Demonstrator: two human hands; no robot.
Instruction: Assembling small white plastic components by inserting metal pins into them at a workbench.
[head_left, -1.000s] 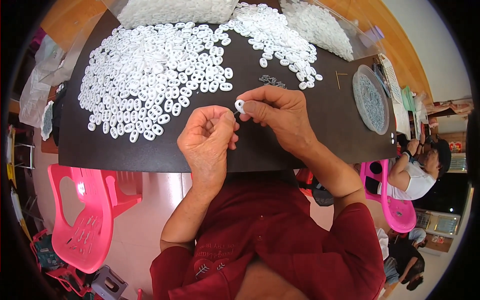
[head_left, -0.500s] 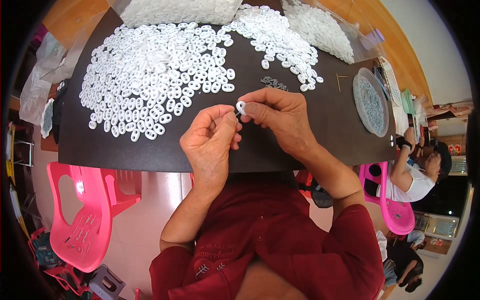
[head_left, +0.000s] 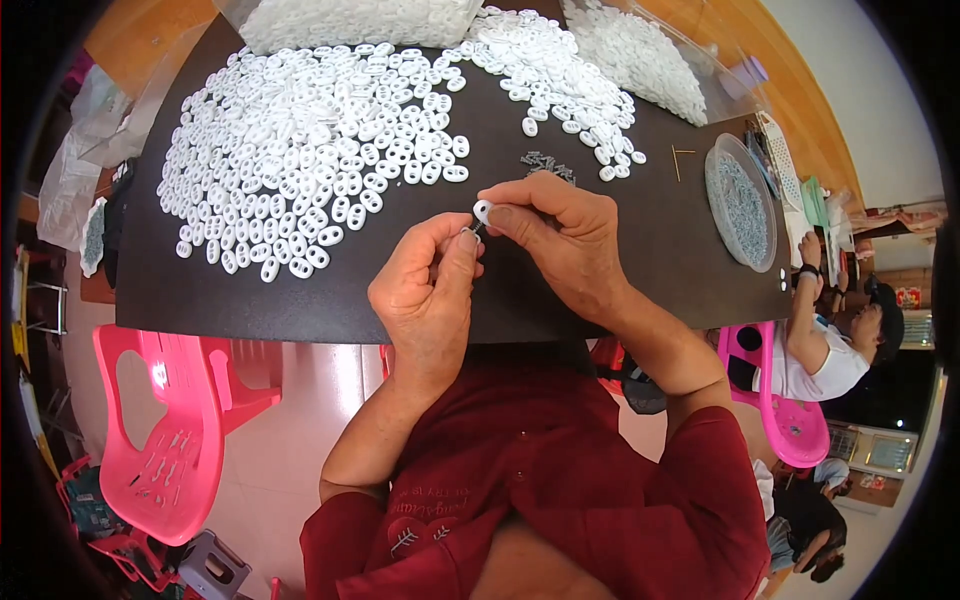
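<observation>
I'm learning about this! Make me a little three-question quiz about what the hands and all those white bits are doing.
1. True or false: the right hand pinches a small white ring piece at its fingertips.
2. Where does the big spread of white ring pieces lie on the dark table? A) to the person's left and ahead B) under the pink chair C) in the round dish
3. Fill in: the left hand brings something small and ____ up to the held piece.

Key: 1 true; 2 A; 3 thin (too small to tell what it is).
</observation>
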